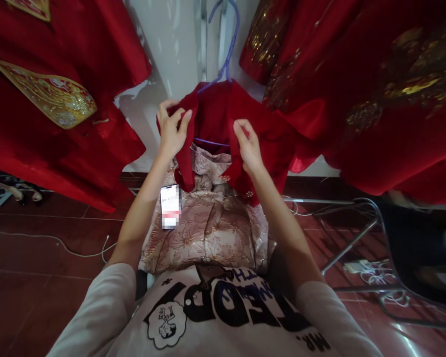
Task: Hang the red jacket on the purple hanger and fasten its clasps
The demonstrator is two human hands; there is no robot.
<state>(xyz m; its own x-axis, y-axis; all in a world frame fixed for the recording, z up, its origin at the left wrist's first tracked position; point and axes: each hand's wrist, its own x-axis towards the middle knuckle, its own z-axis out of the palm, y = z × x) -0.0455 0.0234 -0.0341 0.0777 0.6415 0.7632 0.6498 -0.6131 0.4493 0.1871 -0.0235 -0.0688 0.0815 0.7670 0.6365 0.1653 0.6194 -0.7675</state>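
A short red jacket (269, 131) hangs on a purple hanger (229, 49) in front of me, its front parted. My left hand (173, 126) pinches the left front edge near the collar, fingers bent over the cloth. On the other side, my right hand (248, 144) grips the right front edge between thumb and fingers. The hanger's lower bar shows in the opening between both hands. Beneath the jacket, a pinkish-gold brocade garment (223, 230) spreads over my lap. A lit phone (170, 207) lies on the brocade, below my left forearm.
Red garments with gold embroidery (63, 99) hang at the left, and more red garments (357, 114) hang at the right. A dark chair (416, 248) with metal legs stands at the right, near white cables (379, 275). Another cable (70, 253) crosses the tiled floor at left.
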